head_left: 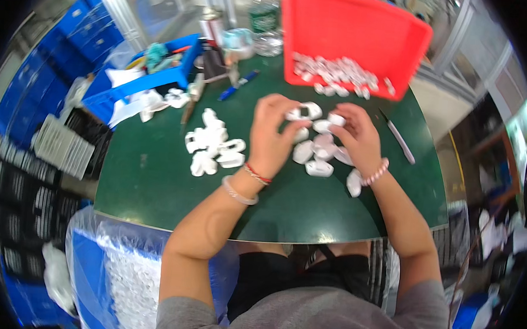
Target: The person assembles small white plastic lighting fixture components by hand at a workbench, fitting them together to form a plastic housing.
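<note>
My left hand [272, 135] is over the middle of the green table [155, 182], its fingers closed on a small white plastic part [305, 112]. My right hand [358, 135] is beside it, fingertips pinching another white plastic piece [336, 119]. Between and below the hands lies a small heap of white parts [319, 152]. A second heap of white parts [214, 145] lies to the left of my left hand. Bracelets sit on both wrists.
A red tray [354, 26] holding several white parts [340, 73] leans at the table's far edge. A blue bin [146, 78], a blue pen [238, 86], cans and a bottle stand at the back left. A slim white tool [400, 141] lies right. Bagged white parts [129, 276] sit lower left.
</note>
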`<state>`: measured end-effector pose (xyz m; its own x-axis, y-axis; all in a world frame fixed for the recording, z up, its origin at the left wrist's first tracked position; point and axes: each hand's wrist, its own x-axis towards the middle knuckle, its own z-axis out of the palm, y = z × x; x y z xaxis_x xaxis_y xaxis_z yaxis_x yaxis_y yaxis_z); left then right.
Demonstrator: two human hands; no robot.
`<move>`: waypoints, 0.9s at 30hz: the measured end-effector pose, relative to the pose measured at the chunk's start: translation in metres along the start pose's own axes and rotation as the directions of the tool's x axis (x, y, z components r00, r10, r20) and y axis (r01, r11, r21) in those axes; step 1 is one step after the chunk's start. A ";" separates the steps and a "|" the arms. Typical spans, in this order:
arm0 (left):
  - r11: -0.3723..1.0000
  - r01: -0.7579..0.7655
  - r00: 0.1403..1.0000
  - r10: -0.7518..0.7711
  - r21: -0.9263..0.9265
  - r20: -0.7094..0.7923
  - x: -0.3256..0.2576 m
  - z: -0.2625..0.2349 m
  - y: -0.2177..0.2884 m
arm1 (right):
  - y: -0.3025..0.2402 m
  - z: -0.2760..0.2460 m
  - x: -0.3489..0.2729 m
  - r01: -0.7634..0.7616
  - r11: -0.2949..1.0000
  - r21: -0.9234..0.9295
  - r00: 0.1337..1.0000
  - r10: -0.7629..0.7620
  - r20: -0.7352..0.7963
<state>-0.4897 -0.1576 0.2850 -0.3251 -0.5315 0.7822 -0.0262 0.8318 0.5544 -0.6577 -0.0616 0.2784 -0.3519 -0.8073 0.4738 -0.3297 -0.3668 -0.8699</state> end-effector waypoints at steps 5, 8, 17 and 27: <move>0.909 0.196 0.980 -0.166 -0.368 0.113 -0.012 0.012 0.001 | -0.002 -0.007 -0.008 0.067 0.993 -0.099 0.997 -0.063 0.050; 0.849 0.278 0.960 -0.230 -0.449 0.160 -0.014 0.016 0.012 | -0.007 -0.013 -0.014 0.020 0.994 -0.110 0.998 -0.013 0.059; 0.874 0.273 0.959 -0.213 -0.402 0.187 -0.017 0.012 0.011 | -0.008 -0.011 -0.016 -0.020 0.999 -0.038 0.990 0.025 0.139; 0.878 0.264 0.956 -0.181 -0.399 0.233 -0.015 0.011 0.009 | -0.013 -0.010 -0.013 -0.316 0.875 0.367 0.946 0.265 0.185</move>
<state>-0.4959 -0.1401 0.2755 -0.5261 -0.6211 0.5809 0.2690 0.5265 0.8065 -0.6579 -0.0413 0.2848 -0.2585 -0.9466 0.1928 0.1443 -0.2352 -0.9612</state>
